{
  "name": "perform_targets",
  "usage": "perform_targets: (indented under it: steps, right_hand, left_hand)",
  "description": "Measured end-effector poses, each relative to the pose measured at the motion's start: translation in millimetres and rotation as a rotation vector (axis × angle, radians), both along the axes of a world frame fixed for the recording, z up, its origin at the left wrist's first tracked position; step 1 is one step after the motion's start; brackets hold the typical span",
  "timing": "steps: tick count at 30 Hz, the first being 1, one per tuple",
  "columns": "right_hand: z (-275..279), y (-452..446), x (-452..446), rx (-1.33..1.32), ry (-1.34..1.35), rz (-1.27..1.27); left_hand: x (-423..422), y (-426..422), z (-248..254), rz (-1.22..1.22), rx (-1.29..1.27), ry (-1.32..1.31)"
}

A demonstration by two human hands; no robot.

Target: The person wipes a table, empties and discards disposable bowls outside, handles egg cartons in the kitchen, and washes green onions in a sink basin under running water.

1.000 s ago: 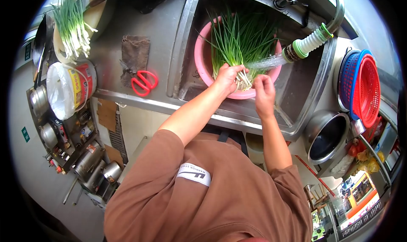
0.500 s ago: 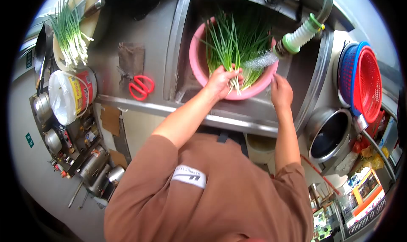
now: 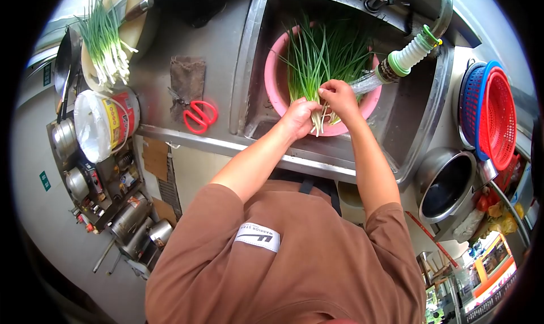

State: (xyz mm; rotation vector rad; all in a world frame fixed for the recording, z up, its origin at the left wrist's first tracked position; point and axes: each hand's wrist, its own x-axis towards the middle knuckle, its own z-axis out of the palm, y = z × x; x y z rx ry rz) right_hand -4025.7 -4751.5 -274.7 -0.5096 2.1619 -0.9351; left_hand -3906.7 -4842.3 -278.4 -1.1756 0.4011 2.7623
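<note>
A pink basin (image 3: 273, 80) sits in the metal sink (image 3: 396, 120), full of long green onions (image 3: 334, 49). My left hand (image 3: 300, 117) is closed around a bunch of green onions (image 3: 315, 100) near their white ends, above the basin's near rim. Just right of it, my right hand (image 3: 340, 99) has its fingers pinched together at the bunch's stems; whether a stem is between the fingertips is too small to tell. Water runs from the faucet nozzle (image 3: 403, 62) into the basin, behind my right hand.
Red scissors (image 3: 200, 117) and a brown cloth (image 3: 187, 77) lie on the counter left of the sink. Farther left are a white bucket (image 3: 93, 125) and more green onions (image 3: 109, 54) on a board with a knife. Colanders (image 3: 498, 117) and a metal pot (image 3: 447, 185) are at right.
My right hand has moved from the basin's right rim up and left to the bunch. My left hand still holds the bunch. The whole view has shifted slightly.
</note>
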Motion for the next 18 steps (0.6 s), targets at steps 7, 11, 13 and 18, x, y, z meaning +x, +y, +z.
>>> perform_targets:
  steps: [7,11,13,18]
  right_hand:
    - [1,8,2,-0.113,-0.231,-0.225]
    - [33,44,-15,-0.373,-0.481,-0.463]
    - [47,81,-33,-0.566,-0.615,-0.560]
    - [21,153,-42,0.649,0.599,-0.003]
  left_hand:
    - [2,-9,-4,-0.022,0.103,-0.050]
    - [-1,-10,-3,-0.002,0.112,-0.042]
    - [-1,-11,-3,0.000,0.113,-0.051]
    - [-10,-6,7,-0.070,0.102,0.024]
